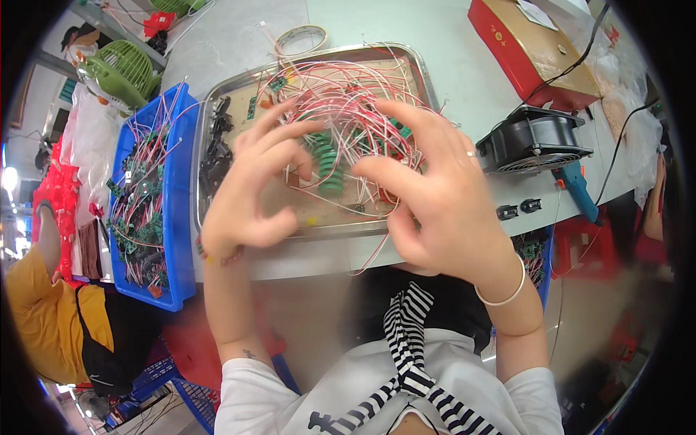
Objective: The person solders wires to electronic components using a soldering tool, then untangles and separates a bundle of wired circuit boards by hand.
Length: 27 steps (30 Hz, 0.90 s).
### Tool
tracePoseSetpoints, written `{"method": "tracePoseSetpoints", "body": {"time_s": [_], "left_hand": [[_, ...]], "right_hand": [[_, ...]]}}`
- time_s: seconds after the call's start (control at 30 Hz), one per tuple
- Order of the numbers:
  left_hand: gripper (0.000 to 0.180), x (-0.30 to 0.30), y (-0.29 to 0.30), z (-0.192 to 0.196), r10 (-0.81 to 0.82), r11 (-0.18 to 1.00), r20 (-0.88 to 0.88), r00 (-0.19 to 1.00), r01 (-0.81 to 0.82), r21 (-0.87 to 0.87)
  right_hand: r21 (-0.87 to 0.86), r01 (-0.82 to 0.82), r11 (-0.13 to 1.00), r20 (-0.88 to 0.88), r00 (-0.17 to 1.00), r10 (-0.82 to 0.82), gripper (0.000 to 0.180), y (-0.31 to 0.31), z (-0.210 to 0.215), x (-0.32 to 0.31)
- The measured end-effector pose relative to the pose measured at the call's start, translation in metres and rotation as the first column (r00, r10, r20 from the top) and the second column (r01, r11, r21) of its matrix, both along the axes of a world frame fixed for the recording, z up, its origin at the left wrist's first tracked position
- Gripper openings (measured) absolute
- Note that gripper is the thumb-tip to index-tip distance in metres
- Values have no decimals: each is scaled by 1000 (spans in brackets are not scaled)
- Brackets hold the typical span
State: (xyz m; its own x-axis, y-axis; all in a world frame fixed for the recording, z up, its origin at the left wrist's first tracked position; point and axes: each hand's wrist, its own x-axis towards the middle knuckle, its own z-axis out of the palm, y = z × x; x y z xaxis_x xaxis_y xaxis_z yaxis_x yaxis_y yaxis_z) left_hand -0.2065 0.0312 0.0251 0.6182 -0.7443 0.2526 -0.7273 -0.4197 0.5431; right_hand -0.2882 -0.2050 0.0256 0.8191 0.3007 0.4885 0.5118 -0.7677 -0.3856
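A metal tray (pixel 319 233) holds a large tangle of red and white wires (pixel 341 90) with small green circuit boards among them. A row of green boards (pixel 328 163) stands in the tray's middle, between my hands. Over the tray's left part hovers my left hand (pixel 261 181), fingers curved and apart, with nothing seen in it. My right hand (pixel 446 192) is above the right part, near the wires, its thumb and fingers also spread and bent. Black plastic parts (pixel 215 145) lie along the tray's left end.
A blue bin (pixel 186 239) of wired boards stands left. To the right are a black fan (pixel 533 141), a blue-handled tool (pixel 578 192) and small black parts (pixel 507 212). Behind are a tape roll (pixel 301 30) and a red-gold box (pixel 533 54). Someone in yellow (pixel 43 319) sits left.
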Motion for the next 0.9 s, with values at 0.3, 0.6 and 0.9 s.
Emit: {"method": "tracePoseSetpoints", "body": {"time_s": [0.3,0.6,0.9], "left_hand": [[15,-32,2,-16,273,918,489,828,-376,125],[11,-12,-2,-6,217,776,-281,935,-340,-532],[18,40,-23,-9,291,843,-405,867,-432,-319]], "right_hand": [[115,-69,991,236,971,41,25,13,-17,-9],[68,23,997,30,999,-25,23,11,-46,21],[242,76,967,192,973,-125,18,0,-37,18]]}}
